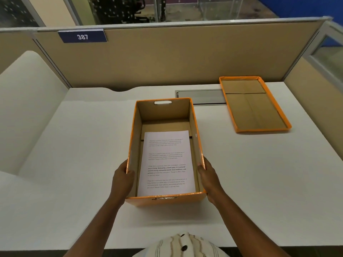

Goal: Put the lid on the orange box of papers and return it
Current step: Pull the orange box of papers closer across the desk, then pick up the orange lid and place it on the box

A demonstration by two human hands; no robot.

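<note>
An open orange box [194, 115] with a brown cardboard inside stands in the middle of the white desk. Printed white papers [166, 162] lie flat on its bottom. My left hand [122, 178] grips the box's left wall near the front, thumb over the rim. My right hand [208, 176] grips the right wall the same way. The orange lid [253, 103] lies upside down on the desk at the back right, apart from the box.
The white desk [74, 145] is walled by tan partitions at the back and both sides. A grey cable hatch [200, 96] sits in the desk behind the box, partly under the lid. A blue sign reading 387 [82, 36] hangs on the back partition.
</note>
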